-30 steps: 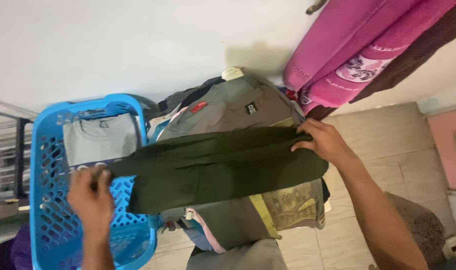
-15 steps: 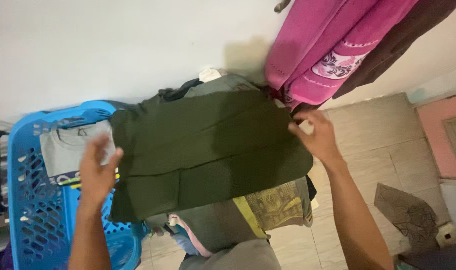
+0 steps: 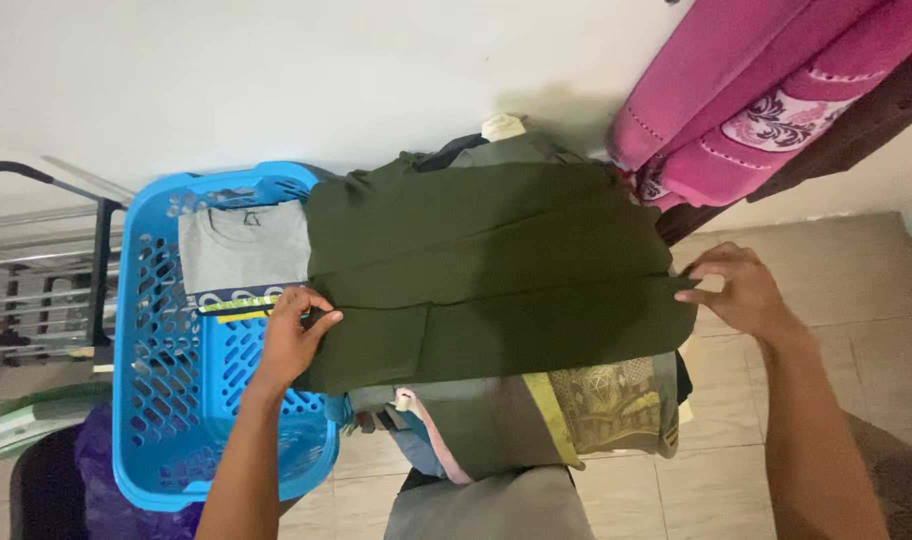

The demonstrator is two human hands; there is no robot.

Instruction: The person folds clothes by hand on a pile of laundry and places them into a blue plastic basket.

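Now my left hand (image 3: 291,335) and right hand (image 3: 738,290), each pinched shut on an end of the dark green garment (image 3: 491,270), hold it spread flat between them, unfolded wider than a second ago, beside the blue basket (image 3: 156,400).

**Folded green cloth opening out flat over the pile**

The dark green garment (image 3: 491,275), a narrow band a second ago, is now lying spread wide across the clothes pile (image 3: 536,420). The left hand (image 3: 291,340) is gripping its near left edge beside the blue basket (image 3: 146,400), while the right hand (image 3: 741,295) is pinching the right edge, moved further out.
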